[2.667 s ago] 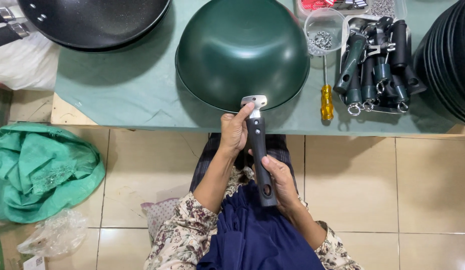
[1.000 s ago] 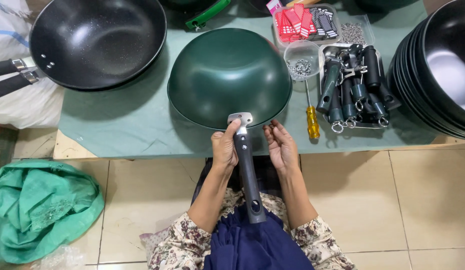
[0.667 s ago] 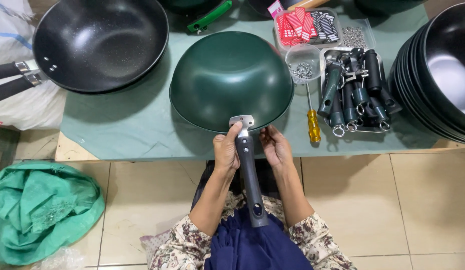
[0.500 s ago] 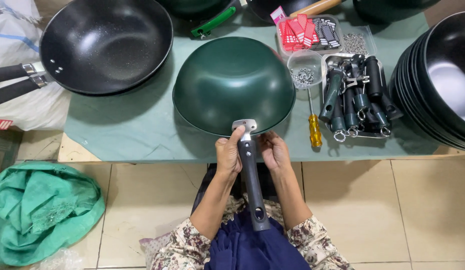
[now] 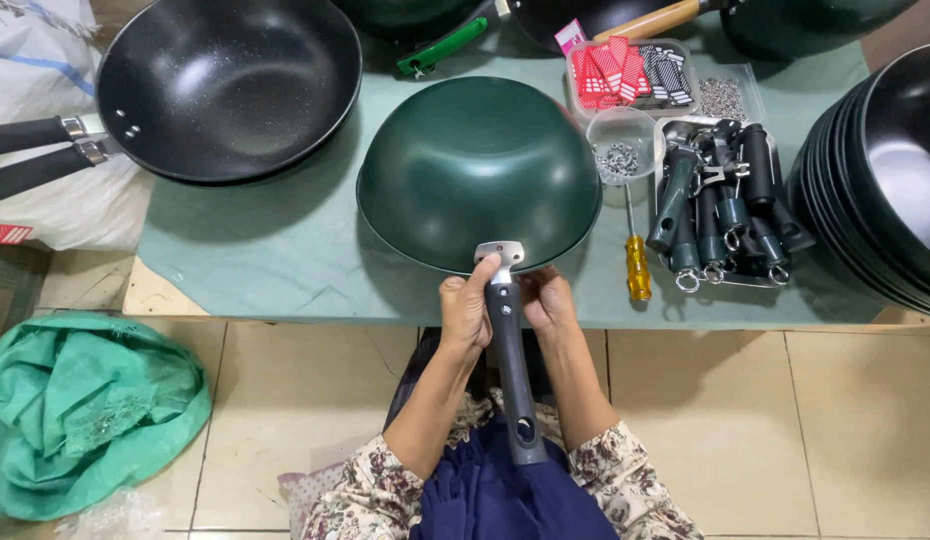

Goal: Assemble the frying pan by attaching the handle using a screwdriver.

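Left hand [image 5: 467, 310] and right hand [image 5: 547, 305] grasp a long black handle [image 5: 510, 370], its metal bracket touching the upturned dark green wok [image 5: 479, 170] just ahead, no screw visible yet.

Green-clothed table [image 5: 265, 270] under green wok [image 5: 480, 170]

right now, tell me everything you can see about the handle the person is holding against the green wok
The handle is a long, dark, plastic-looking bar with a silvery metal bracket at its far end, set against the rim of the upturned green wok. An oval hanging hole sits near its lower end. It runs almost straight from the wok toward the person's lap. The left hand and right hand grip its upper part from either side.
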